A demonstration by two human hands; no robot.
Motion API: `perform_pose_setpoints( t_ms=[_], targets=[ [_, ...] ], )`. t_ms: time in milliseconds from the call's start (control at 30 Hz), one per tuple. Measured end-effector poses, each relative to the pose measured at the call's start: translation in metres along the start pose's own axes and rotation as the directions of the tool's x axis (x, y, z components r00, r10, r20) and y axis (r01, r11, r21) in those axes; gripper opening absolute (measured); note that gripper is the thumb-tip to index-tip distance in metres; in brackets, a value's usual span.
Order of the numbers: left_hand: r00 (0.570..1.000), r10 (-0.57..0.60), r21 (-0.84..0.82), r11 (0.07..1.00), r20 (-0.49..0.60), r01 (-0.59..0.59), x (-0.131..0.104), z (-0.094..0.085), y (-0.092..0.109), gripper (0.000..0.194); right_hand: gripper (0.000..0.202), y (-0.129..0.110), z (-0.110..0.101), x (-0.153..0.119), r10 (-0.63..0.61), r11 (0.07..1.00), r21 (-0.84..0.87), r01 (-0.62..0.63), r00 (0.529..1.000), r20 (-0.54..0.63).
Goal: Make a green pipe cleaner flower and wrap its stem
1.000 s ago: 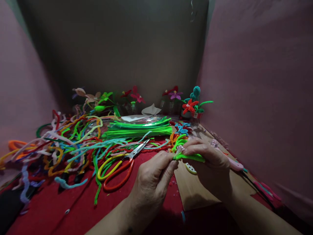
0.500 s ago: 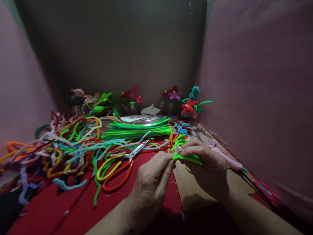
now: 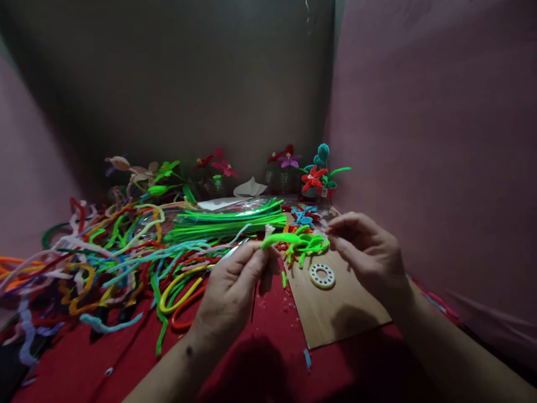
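My left hand (image 3: pixel 241 274) pinches the base of a bright green pipe-cleaner petal (image 3: pixel 282 239) with a small pale tuft (image 3: pixel 269 229) beside it; a thin dark stem points down below the fingers. To the right, my right hand (image 3: pixel 367 252) is raised over the board, thumb and fingertips close together near a green looped piece (image 3: pixel 312 244). Whether those fingertips hold anything is too small to tell. A round white ring with holes (image 3: pixel 322 276) lies on the brown board (image 3: pixel 348 302) between the hands.
Tangled coloured pipe cleaners (image 3: pixel 121 263) cover the left side. Scissors with yellow and red handles (image 3: pixel 180 291) lie beside my left hand. Behind are a bundle of green pipe cleaners (image 3: pixel 226 222), white paper (image 3: pixel 218 203) and pipe-cleaner flowers (image 3: pixel 314 178). The cloth (image 3: pixel 268 358) is red.
My hands have moved apart, the left going leftward with the green petal and tuft. My right hand has let go of the green petal. The ring on the board has come into sight.
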State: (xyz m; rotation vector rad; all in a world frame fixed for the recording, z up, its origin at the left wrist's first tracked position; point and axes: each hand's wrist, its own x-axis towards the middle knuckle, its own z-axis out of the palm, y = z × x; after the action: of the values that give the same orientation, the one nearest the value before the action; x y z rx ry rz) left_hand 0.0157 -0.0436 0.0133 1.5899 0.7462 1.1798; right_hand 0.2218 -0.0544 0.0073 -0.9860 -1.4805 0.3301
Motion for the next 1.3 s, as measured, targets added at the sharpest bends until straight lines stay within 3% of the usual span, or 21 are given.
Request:
perform_pose_setpoints(
  t_ms=[100,233,500,700,767,833,867,933,1067,1167,1300],
  targets=[
    [0.995,-0.084,-0.303,0.948,0.048,0.094,0.007,-0.005,0.001,0.020,0.008,0.022,-0.019,0.008,0.157,0.965,-0.234,-0.120,0.977,0.144],
    [0.984,-0.144,-0.514,0.839,0.103,0.177,0.012,-0.010,-0.002,0.018,0.014,0.047,-0.032,0.012,0.218,0.855,-0.519,-0.027,0.925,0.310],
    [0.957,-0.279,-0.558,0.784,0.075,0.272,0.019,-0.013,-0.011,0.011,0.020,0.061,-0.014,0.022,0.288,0.609,-0.770,0.193,0.850,0.441],
    [0.962,-0.260,-0.554,0.790,0.081,0.260,0.021,-0.015,-0.014,0.011,0.016,0.059,-0.019,0.035,0.260,0.649,-0.718,0.250,0.815,0.518],
    [0.968,-0.239,-0.533,0.810,0.079,0.243,0.021,-0.015,-0.014,0.012,0.013,0.046,-0.027,0.039,0.272,0.731,-0.657,0.184,0.804,0.529],
    [0.977,-0.206,-0.476,0.855,0.051,0.205,0.021,-0.014,-0.015,0.013,0.011,0.030,-0.033,0.040,0.361,0.908,-0.385,-0.165,0.775,0.519],
    [0.982,-0.187,-0.437,0.881,0.031,0.181,0.020,-0.013,-0.015,0.015,0.012,0.024,-0.034,0.040,0.386,0.922,-0.228,-0.312,0.749,0.538],
    [0.987,-0.162,-0.360,0.921,-0.002,0.151,0.019,-0.011,-0.015,0.016,0.015,0.016,-0.032,0.038,0.410,0.860,0.008,-0.511,0.700,0.585],
    [0.981,-0.166,-0.298,0.936,0.097,0.188,0.015,-0.005,-0.015,0.021,0.014,0.016,-0.015,0.031,0.323,0.686,0.254,-0.681,0.599,0.733],
    [0.954,-0.181,-0.258,0.935,0.239,0.242,0.012,-0.002,-0.014,0.023,0.014,0.012,0.000,0.027,0.249,0.616,0.288,-0.733,0.528,0.812],
    [0.912,-0.190,-0.211,0.937,0.364,0.279,0.009,-0.003,-0.010,0.024,0.016,-0.001,0.013,0.028,0.238,0.619,0.262,-0.741,0.494,0.836]
  ],
)
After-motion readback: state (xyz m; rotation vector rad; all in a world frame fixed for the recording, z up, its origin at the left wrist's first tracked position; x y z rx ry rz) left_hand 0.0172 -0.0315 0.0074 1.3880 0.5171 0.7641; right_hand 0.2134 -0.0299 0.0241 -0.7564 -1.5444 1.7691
